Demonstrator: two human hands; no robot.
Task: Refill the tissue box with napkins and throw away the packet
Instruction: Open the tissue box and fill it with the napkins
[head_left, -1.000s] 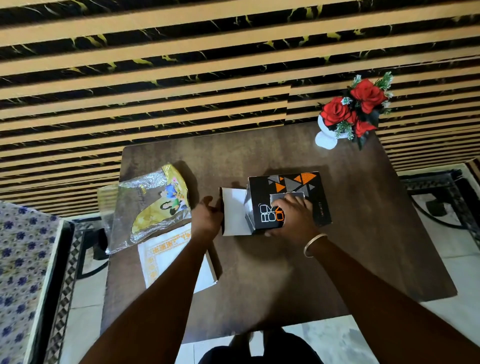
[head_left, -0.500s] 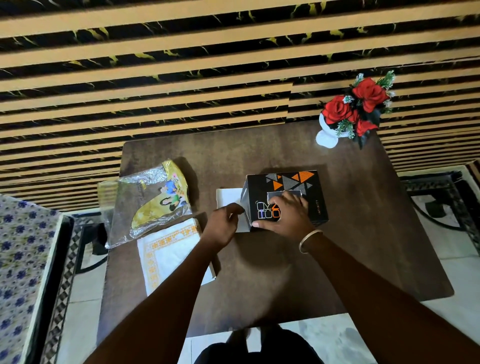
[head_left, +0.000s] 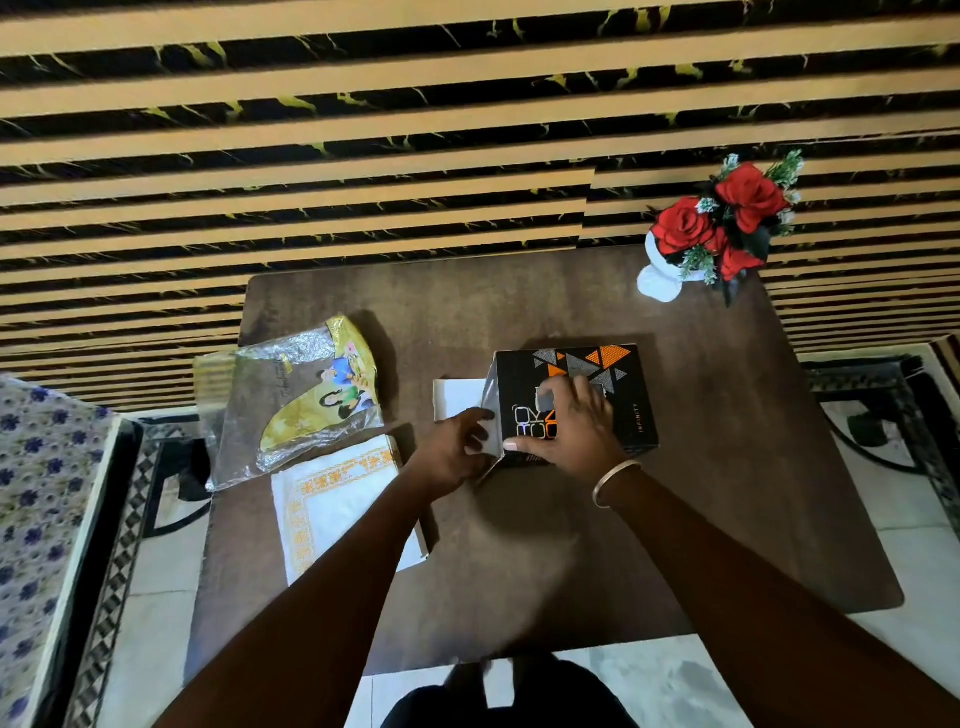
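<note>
Table (head_left: 727, 509) with tissue box (head_left: 635, 415), striped wall (head_left: 363, 130) behind

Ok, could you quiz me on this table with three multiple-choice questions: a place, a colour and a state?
1. Where does the packet lie? A) left of the tissue box B) on top of it C) under it
2. What colour borders the napkins? A) blue B) orange C) green
3. The tissue box's left end is: A) taped shut B) crushed C) open
Answers: 1 A, it lies toward the left edge of the table; 2 B, orange patterned trim shows; 3 C, a white flap sticks out there.
</note>
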